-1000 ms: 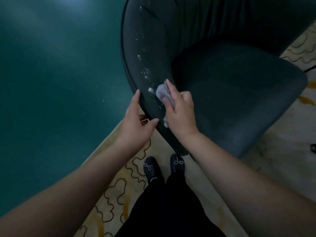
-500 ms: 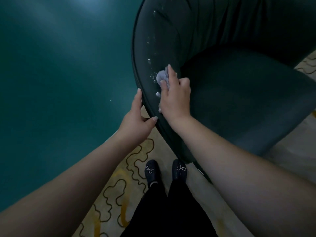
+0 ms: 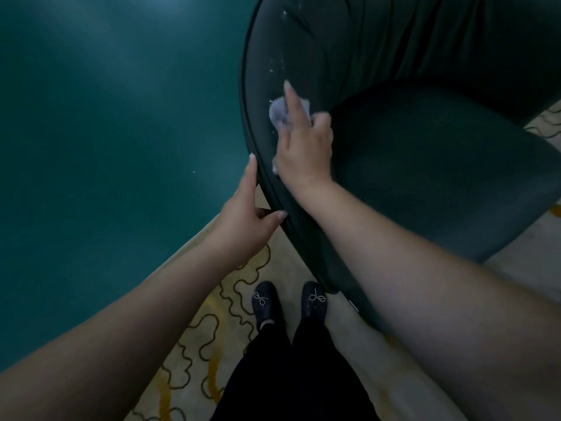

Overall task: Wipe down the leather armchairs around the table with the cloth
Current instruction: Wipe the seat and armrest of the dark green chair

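**Cloth applied to inner armrest wall, left hand on the rim**

Nearest to me, below both hands, are my two dark shoes [image 3: 290, 302], side by side on the patterned carpet [image 3: 194, 338], with my black trousers [image 3: 291, 378] beneath them in the view.

My left hand [image 3: 247, 221] is set against the outer edge of the armchair [image 3: 425, 183]. Its forefinger lies straight along the rim, pointing away from me, and the thumb [image 3: 274, 216] reaches rightward onto the rim's top. The fingers are extended and relaxed; they brace the edge and do not curl round it.

Just beyond and to the right of that hand, my right hand [image 3: 305, 147] presses the cloth [image 3: 280, 112] against the inner wall of the armrest. The fingers of this hand are closed on the cloth: the forefinger is stretched forward across its top, the remaining fingers are curled in behind it. The cloth is pale, bunched, and shows mostly on the left side of the forefinger; a small part also shows under the heel of the hand.

Ahead of the forefinger tip, pale specks [image 3: 277, 63] are scattered up the armrest wall. To the right of the right hand lies the seat cushion; beyond it rises the pleated backrest.

To the left of both hands extends the dark green table [image 3: 106, 132].
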Motion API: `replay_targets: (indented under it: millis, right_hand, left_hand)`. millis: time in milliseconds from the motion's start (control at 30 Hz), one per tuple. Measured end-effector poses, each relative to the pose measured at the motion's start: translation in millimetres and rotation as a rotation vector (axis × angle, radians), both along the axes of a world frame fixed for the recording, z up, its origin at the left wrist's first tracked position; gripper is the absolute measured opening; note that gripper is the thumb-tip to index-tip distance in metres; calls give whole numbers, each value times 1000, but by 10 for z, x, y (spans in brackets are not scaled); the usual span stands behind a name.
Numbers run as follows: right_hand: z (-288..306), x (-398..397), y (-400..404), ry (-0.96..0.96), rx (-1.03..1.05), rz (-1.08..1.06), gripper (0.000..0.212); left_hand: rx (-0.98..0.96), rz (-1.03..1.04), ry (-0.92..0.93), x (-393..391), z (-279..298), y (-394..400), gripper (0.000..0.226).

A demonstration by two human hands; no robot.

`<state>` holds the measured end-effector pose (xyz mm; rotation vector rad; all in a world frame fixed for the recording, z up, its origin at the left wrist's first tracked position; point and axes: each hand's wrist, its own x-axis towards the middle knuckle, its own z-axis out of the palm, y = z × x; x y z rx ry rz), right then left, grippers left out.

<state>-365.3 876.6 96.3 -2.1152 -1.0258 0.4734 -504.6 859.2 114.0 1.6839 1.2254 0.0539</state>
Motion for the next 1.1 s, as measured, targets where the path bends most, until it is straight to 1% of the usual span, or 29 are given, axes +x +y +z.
replay_targets:
  millis: [67,133,233,267,367,433,467,500,567,600,633,667,767,800,867,933,1000,1100]
  right_hand:
    - [8,70,148,67,-31,26,50]
    - [-8,160,42,186,-21,95,52]
    - [1,375,-207,431,-37,227,65]
    - [24,442,-260,447,-59,266,70]
    - [62,541,-353,368,-83,310,77]
    - [39,511,-390,317,-103,262,75]
    - [16,474,-397,260,-109,225,74]
    - [-11,428,-391,162,-115,186,73]
    - [-34,342,-335,-105,-126,113,71]
    - [-40,312,-287,-186,-113,92,71]
    - [-47,290,-239,-197,-81,93,71]
    - [-57,277,-195,-163,-39,116,69]
    - [-105,257,-172,64,108,189,56]
    - [-115,242,-209,133,152,187,52]
    - [-126,184,-323,221,189,171,49]
    - [-139,100,-429,266,185,171,54]
    - [-146,71,-407,261,181,184,60]
    - [-102,168,26,207,197,193,54]
  left_hand:
    - [-20,6,-13,8,17,25,103]
    - [-39,6,-23,15,32,52,105]
    - [-53,-2,-36,15,27,87,108]
    - [-69,-1,-49,13,28,96,108]
    - [-91,8,-91,2,34,143,112]
    - [-74,16,-96,-9,44,189,113]
    - [-53,19,-90,-7,52,220,113]
    - [-31,19,-81,-1,58,259,112]
    - [-5,13,-66,21,66,345,112]
    - [7,-1,-61,41,64,387,112]
    - [16,-21,-49,63,66,421,114]
    - [22,-39,-30,80,77,446,116]
    - [39,-58,6,105,90,486,121]
    - [42,-58,10,109,88,488,122]
    - [55,-63,21,115,77,480,123]
    - [84,-76,40,119,58,482,124]
    - [99,-87,59,122,53,482,126]
    - [85,-100,69,129,49,488,128]
